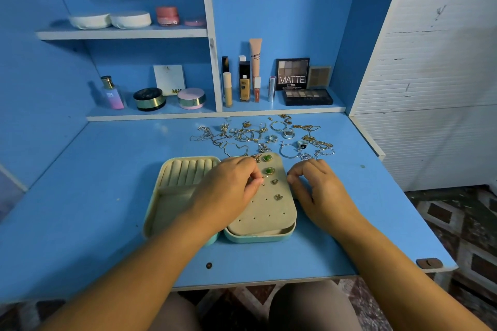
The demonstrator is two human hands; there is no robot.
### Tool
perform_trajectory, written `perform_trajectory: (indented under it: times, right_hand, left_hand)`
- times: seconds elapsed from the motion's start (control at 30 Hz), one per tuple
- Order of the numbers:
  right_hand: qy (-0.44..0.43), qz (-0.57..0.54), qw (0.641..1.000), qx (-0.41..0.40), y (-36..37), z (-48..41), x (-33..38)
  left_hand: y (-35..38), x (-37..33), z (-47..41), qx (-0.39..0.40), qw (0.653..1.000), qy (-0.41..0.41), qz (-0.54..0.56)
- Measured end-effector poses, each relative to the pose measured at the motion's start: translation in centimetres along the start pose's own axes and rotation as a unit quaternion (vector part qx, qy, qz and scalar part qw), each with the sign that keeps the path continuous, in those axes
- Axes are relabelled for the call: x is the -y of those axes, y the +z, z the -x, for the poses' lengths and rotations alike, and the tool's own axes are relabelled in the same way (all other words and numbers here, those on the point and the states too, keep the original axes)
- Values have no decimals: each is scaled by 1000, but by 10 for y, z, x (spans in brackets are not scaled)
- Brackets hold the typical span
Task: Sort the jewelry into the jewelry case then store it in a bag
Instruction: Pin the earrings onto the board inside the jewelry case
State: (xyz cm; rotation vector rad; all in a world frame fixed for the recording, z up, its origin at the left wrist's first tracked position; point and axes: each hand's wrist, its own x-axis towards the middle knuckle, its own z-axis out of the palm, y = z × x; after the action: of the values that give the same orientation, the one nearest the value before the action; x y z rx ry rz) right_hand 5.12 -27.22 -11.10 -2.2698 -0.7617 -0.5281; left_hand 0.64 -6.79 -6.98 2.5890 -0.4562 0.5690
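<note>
Mint-green jewelry case (258, 237) open on blue desk (107, 196), near centre; loose jewelry (258, 136) just beyond.
Left hand (228, 191) pinches small gold earring (265, 177) over beige perforated panel (258, 212); right hand (320, 191) curled beside case, grasp indiscernible.

A home makeup corner: a blue desk (94, 196) with shelves (121, 33) of makeup (244, 80) well past the left hand (228, 188).
</note>
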Motion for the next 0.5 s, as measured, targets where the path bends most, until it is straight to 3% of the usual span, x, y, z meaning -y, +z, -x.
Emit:
perform_trajectory:
  times: [0.13, 0.27, 0.5]
  right_hand:
    - [1, -1, 1000, -1, 1, -1, 0]
    - [-6, -6, 1000, -9, 1, 0, 0]
    - [-12, -5, 1000, -16, 0, 0, 0]
  left_hand:
    - [-3, -4, 6, -27, 999, 6, 34]
    - [-3, -13, 23, 0, 995, 47, 92]
    - [1, -19, 28, 1, 994, 77, 83]
